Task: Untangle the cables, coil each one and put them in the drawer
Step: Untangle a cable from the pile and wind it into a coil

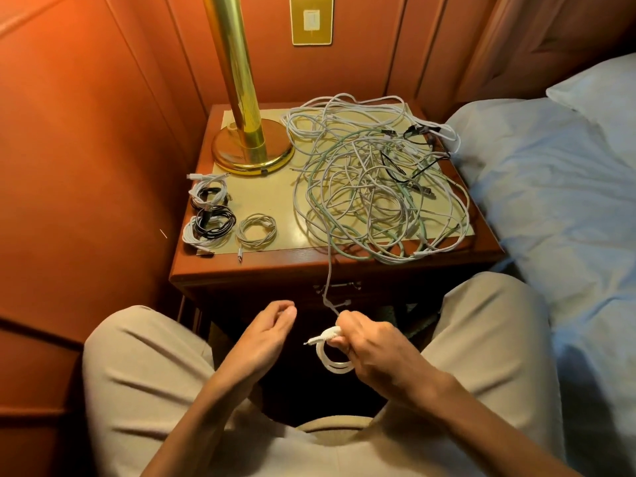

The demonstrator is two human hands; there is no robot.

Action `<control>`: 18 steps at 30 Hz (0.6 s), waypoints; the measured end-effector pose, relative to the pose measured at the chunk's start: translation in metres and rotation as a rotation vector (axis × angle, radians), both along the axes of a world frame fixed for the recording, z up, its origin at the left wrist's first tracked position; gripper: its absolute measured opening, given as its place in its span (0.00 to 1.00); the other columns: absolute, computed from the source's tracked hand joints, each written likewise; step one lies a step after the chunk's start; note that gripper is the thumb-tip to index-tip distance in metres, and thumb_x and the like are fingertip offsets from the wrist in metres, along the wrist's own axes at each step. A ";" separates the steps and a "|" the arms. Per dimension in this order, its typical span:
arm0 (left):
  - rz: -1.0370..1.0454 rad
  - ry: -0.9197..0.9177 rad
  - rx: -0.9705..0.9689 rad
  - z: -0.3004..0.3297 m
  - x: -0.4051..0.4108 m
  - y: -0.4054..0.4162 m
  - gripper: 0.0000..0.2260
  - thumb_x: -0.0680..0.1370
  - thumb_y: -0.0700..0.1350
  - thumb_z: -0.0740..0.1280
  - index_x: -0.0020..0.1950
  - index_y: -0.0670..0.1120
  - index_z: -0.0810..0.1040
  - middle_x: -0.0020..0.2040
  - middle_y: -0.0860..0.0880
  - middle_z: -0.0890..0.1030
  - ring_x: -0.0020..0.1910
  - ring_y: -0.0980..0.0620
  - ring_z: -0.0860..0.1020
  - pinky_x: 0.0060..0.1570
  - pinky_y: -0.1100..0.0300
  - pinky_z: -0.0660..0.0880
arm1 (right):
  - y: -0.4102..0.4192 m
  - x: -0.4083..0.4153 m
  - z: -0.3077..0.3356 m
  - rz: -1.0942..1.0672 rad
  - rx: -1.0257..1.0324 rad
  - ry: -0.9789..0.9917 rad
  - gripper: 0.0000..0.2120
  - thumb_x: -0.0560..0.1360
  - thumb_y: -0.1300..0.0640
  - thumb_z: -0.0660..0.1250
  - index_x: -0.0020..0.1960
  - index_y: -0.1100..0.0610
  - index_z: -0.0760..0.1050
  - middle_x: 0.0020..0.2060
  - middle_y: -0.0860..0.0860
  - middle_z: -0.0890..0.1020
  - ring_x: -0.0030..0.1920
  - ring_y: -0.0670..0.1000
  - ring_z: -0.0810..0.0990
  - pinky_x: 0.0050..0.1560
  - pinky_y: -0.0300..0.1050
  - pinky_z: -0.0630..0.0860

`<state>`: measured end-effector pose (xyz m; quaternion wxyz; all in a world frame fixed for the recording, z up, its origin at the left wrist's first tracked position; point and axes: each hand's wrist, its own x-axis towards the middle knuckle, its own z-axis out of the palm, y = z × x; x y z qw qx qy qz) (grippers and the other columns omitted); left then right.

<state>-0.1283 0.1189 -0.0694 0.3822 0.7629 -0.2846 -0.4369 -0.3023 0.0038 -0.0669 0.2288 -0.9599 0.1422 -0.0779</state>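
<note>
On nightstand [247, 197]: cable tangle [375, 177]; right hand [375, 349] grips white coil [332, 364], left hand [266, 333] loose.

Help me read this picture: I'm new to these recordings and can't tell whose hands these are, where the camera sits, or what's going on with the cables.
There is no machine here. A person wears one camera on the head, looking down at their own hands and knees. In front is a nightstand beside a bed. On it stand a brass lamp, a big tangle of cables, and small finished coils at the left. The right hand grips a white cable wound into a few loops; its free end runs up to the tangle. The left hand is relaxed and holds nothing. The drawer handle shows; the drawer looks closed.
</note>
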 end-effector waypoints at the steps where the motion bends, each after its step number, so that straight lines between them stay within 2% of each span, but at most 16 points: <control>1: -0.045 0.022 -0.050 0.004 -0.002 -0.003 0.10 0.83 0.54 0.58 0.63 0.58 0.72 0.63 0.54 0.75 0.63 0.59 0.73 0.66 0.55 0.71 | -0.007 0.001 0.001 0.063 -0.052 -0.012 0.11 0.82 0.43 0.48 0.50 0.49 0.60 0.40 0.49 0.72 0.29 0.51 0.71 0.26 0.47 0.68; 3: -0.216 0.201 -0.144 0.013 -0.012 -0.008 0.12 0.83 0.54 0.59 0.65 0.54 0.73 0.61 0.53 0.79 0.61 0.59 0.77 0.64 0.59 0.73 | -0.017 0.003 0.005 0.151 -0.112 -0.027 0.09 0.82 0.47 0.53 0.53 0.52 0.63 0.41 0.52 0.74 0.30 0.53 0.74 0.26 0.48 0.71; 5: -0.368 0.327 -0.190 0.015 -0.021 -0.011 0.17 0.81 0.56 0.60 0.65 0.48 0.75 0.57 0.47 0.81 0.57 0.51 0.80 0.62 0.53 0.76 | -0.025 0.007 0.008 0.198 -0.103 0.006 0.07 0.82 0.50 0.58 0.56 0.53 0.66 0.44 0.52 0.75 0.33 0.52 0.75 0.31 0.48 0.74; 7: -0.411 0.375 -0.209 0.015 -0.021 -0.013 0.21 0.80 0.59 0.60 0.61 0.45 0.77 0.53 0.45 0.81 0.51 0.46 0.81 0.58 0.51 0.78 | -0.028 0.010 0.009 0.195 -0.027 0.002 0.06 0.80 0.52 0.60 0.54 0.54 0.68 0.45 0.50 0.75 0.38 0.50 0.75 0.36 0.48 0.74; 9: -0.407 0.336 -0.209 0.013 -0.018 -0.014 0.21 0.78 0.61 0.60 0.59 0.47 0.80 0.51 0.44 0.81 0.49 0.46 0.80 0.51 0.53 0.77 | -0.029 0.012 0.007 0.115 0.161 -0.052 0.04 0.77 0.54 0.64 0.49 0.54 0.73 0.43 0.48 0.77 0.39 0.47 0.75 0.38 0.46 0.74; 11: -0.413 0.168 -0.199 0.007 -0.017 -0.013 0.22 0.77 0.64 0.59 0.57 0.51 0.81 0.50 0.45 0.80 0.49 0.45 0.79 0.49 0.52 0.75 | -0.027 0.011 0.005 -0.009 0.459 -0.091 0.03 0.74 0.56 0.69 0.47 0.55 0.79 0.41 0.48 0.81 0.40 0.47 0.78 0.39 0.46 0.77; 13: -0.365 0.000 -0.169 0.000 -0.017 -0.012 0.22 0.76 0.64 0.57 0.53 0.51 0.81 0.45 0.51 0.78 0.44 0.50 0.76 0.46 0.53 0.73 | -0.022 0.009 0.006 -0.084 0.802 -0.085 0.07 0.74 0.58 0.72 0.53 0.55 0.82 0.45 0.52 0.84 0.47 0.52 0.83 0.48 0.48 0.80; 14: -0.316 -0.014 -0.159 -0.002 -0.018 -0.012 0.21 0.76 0.63 0.57 0.51 0.49 0.80 0.43 0.52 0.77 0.42 0.53 0.75 0.45 0.54 0.72 | -0.017 0.007 0.005 -0.103 0.936 -0.096 0.09 0.75 0.59 0.71 0.56 0.56 0.82 0.48 0.54 0.85 0.51 0.53 0.84 0.53 0.48 0.81; 16: -0.238 0.028 -0.168 -0.004 -0.021 -0.012 0.20 0.76 0.61 0.58 0.48 0.47 0.79 0.42 0.52 0.78 0.41 0.56 0.75 0.43 0.57 0.72 | -0.002 0.007 0.003 -0.178 1.047 -0.165 0.09 0.78 0.60 0.68 0.57 0.57 0.81 0.50 0.54 0.85 0.54 0.52 0.83 0.57 0.48 0.80; 18: -0.175 0.089 -0.189 -0.005 -0.025 -0.012 0.18 0.78 0.61 0.59 0.48 0.48 0.80 0.42 0.52 0.80 0.41 0.55 0.78 0.43 0.59 0.74 | 0.012 0.009 0.000 -0.301 0.984 -0.245 0.08 0.80 0.59 0.65 0.57 0.56 0.81 0.48 0.52 0.85 0.52 0.50 0.83 0.55 0.47 0.80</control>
